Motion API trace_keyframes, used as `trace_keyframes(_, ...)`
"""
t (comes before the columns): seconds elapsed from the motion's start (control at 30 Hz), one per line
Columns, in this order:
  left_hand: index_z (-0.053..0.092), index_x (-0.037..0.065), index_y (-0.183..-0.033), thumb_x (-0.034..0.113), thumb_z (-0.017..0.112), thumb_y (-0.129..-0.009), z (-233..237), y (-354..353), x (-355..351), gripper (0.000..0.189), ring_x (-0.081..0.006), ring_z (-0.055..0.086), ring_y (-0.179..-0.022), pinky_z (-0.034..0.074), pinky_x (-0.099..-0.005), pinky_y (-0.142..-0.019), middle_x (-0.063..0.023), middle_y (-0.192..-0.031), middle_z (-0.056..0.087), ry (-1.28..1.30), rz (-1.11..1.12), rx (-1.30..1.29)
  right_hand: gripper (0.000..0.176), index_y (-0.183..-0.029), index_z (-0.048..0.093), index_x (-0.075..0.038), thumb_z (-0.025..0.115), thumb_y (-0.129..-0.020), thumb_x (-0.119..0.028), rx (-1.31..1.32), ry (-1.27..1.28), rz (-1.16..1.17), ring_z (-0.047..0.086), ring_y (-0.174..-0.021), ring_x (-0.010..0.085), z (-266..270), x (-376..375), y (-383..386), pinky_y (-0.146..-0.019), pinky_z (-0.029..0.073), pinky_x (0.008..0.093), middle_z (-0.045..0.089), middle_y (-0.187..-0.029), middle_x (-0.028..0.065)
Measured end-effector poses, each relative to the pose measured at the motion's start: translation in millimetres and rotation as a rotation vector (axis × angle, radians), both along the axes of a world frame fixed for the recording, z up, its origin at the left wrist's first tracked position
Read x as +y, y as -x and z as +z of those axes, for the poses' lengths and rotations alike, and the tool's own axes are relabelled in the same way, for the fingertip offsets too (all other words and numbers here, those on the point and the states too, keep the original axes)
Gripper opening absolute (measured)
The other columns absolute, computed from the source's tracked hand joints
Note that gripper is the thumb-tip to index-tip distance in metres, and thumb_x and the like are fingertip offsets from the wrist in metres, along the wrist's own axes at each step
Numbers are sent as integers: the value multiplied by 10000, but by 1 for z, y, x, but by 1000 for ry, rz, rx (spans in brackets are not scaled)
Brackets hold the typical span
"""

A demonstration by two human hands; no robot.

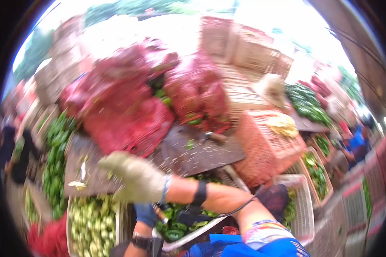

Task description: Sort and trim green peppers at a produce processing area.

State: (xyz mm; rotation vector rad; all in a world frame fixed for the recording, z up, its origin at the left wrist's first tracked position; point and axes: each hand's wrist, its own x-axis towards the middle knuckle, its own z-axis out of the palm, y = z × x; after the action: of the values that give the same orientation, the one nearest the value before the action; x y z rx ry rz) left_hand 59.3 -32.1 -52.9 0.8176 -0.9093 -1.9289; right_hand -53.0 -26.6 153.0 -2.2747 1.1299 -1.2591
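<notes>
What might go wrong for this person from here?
The black cord running beside the right forearm might catch on something as the arm moves. The gloved right hand is over the board, so it might knock pale scraps into the light-green vegetables beside the board's edge.

To your right you see an orange crate [255,150], with a crumpled yellow item [283,124] lying on top. Behind it you have pale stacked crates [255,51] and a beige bundle [271,88], blurred. Farther right, you can spot a heap of dark green vegetables [308,105] and, beyond the crates, a person in blue [358,147]. At your far left is a person in dark clothes [21,154], near more stacked crates [51,83]. Trees [131,7] show behind, and a roof [369,51] slants down at your upper right.
</notes>
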Motion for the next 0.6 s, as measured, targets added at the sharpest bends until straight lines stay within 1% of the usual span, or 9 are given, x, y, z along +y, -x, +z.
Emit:
trace_keyframes(0.03,589,92,-1196,255,536,-1027,21,-6,1,242,-182,603,-558,526,-340,-505,-59,-792,604,-33,45,-35,708,-1350,597,-22,854,-706,-167,71,98,-67,616,-1176,342,-9,-12,3,-1025,497,412,632,-1263,202)
trace_keyframes(0.1,604,49,-1198,236,582,-994,65,-16,2,277,-207,651,-602,570,-365,-522,-124,-928,673,-101,135,-103,501,-1181,709,-46,856,-723,-188,122,-96,-214,670,-1054,339,-36,-32,24,-947,543,402,692,-1128,163)
trace_keyframes(0.17,592,-5,-1282,193,567,-996,73,-23,-8,349,-235,659,-594,579,-372,-490,-162,-932,668,-101,261,-50,472,-1163,715,-59,835,-728,-196,203,-29,-342,687,-1016,330,-85,-52,66,-916,552,401,696,-1132,172)
trace_keyframes(0.2,585,-8,-1283,188,555,-1001,85,-24,-12,345,-232,660,-593,580,-368,-479,-165,-939,667,-163,302,-51,457,-1159,706,-84,793,-750,-266,259,-98,-409,666,-1087,349,-93,-57,81,-931,539,449,700,-1134,172)
trace_keyframes(0.23,584,-7,-1284,185,556,-1002,90,-23,-13,342,-230,659,-589,581,-367,-476,-164,-935,667,-183,312,-29,499,-1195,682,-88,791,-746,-276,350,-182,-460,649,-1116,362,-100,-62,96,-944,532,458,688,-1171,172)
trace_keyframes(0.4,594,12,-1274,191,599,-1001,102,-11,-32,326,-216,659,-571,585,-363,-475,-144,-896,675,-287,282,53,720,-1298,597,-118,858,-648,-287,645,-7,-537,592,-1125,382,-121,-128,100,-888,516,501,597,-1213,152)
trace_keyframes(0.43,602,19,-1268,188,603,-1000,104,-9,-35,317,-210,661,-576,591,-359,-494,-139,-897,680,-267,264,25,652,-1335,568,-150,796,-736,-267,775,-146,-497,545,-1185,384,-101,-142,82,-934,485,508,568,-1249,138)
trace_keyframes(0.53,552,-60,-1296,204,596,-983,91,-2,-47,412,-236,680,-619,604,-363,-547,-182,-955,674,-246,242,-15,573,-1368,547,-191,696,-815,-222,939,282,-403,517,-1216,396,-129,-204,54,-978,445,523,569,-1249,129)
trace_keyframes(0.6,549,-77,-1298,203,600,-974,90,3,-55,431,-235,684,-623,608,-362,-558,-181,-955,673,-259,235,-53,542,-1318,612,-199,697,-783,-200,940,356,-325,478,-1273,420,-149,-241,37,-1045,408,531,569,-1279,139)
